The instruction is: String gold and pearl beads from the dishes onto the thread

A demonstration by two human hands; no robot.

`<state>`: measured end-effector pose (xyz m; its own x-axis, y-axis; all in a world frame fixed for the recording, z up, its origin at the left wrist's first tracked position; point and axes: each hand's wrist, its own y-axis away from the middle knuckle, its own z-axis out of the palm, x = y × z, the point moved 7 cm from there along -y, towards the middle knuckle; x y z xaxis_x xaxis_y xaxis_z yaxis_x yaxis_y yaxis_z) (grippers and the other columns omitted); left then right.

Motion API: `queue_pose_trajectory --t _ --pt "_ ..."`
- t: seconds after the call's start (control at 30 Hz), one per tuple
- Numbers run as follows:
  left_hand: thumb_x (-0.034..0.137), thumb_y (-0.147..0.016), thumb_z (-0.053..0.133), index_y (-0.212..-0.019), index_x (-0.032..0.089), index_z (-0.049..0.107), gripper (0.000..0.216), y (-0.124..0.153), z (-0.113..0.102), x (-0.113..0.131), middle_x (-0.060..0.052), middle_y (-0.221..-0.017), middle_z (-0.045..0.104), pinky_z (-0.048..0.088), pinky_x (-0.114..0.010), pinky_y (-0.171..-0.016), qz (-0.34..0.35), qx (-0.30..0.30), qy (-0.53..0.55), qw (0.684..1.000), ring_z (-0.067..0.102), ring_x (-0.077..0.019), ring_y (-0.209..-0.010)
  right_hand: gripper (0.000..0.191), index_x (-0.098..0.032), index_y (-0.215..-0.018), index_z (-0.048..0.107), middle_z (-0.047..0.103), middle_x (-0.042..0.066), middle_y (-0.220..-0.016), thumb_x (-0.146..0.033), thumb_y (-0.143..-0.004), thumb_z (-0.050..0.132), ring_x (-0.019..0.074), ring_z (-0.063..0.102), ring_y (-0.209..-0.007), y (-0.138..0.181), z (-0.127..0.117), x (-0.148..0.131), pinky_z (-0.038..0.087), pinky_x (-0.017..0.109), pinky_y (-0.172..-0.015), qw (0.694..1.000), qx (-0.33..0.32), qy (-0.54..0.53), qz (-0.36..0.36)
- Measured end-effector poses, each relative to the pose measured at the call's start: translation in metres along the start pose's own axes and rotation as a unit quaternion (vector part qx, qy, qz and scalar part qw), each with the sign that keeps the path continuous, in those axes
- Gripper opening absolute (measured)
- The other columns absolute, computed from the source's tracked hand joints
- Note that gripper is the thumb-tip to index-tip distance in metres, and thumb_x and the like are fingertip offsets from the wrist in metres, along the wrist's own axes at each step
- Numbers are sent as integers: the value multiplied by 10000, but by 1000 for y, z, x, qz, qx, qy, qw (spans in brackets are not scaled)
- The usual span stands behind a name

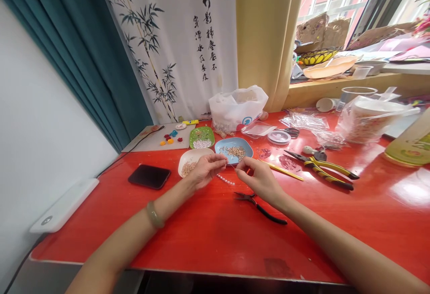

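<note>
Bench (208, 235) layout, hands at centre
Three bead dishes (201, 137) behind hands; phone (149, 176) left; small pliers (260, 207) just in front of right hand (260, 179); larger pliers (322, 170) right; plastic bag (238, 107) at rear.

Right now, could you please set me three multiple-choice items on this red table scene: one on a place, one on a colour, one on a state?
1. Where do the black pliers lie?
A. on the red table just below the right hand
B. in the blue dish
C. on the black phone

2. What colour is the dish behind the white dish?
A. purple
B. green
C. black

3. How are the left hand and right hand?
A. flat on the table
B. pinching a thin strand with white beads between them
C. gripping the yellow-handled pliers

Answers: 1 A, the pliers rest on bare table; 2 B, the green dish sits behind it; 3 B, both sets of fingertips meet at the strand.
</note>
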<state>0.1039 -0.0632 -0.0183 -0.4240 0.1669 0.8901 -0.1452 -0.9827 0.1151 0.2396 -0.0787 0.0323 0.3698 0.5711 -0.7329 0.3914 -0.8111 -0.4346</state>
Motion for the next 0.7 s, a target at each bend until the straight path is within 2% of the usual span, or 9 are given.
queue_pose_trajectory --t 0.5,0.7 --pt "168 -505 773 -691 110 646 232 0 3 -1 -2 -674 624 425 -182 -662 -3 -5 -14 1000 562 -57 -619 124 -190 -578 446 544 -18 -570 -148 -694 440 104 473 -531 0 1 5 376 218 -516 1000 -8 0 11" --pt "189 -500 774 -687 121 645 237 2 5 5 6 -663 616 419 -194 -656 20 -5 -45 999 558 -62 -614 131 -191 -583 454 547 -18 -571 -157 -709 447 105 479 -531 -2 3 5 375 216 -509 1000 -16 7 4"
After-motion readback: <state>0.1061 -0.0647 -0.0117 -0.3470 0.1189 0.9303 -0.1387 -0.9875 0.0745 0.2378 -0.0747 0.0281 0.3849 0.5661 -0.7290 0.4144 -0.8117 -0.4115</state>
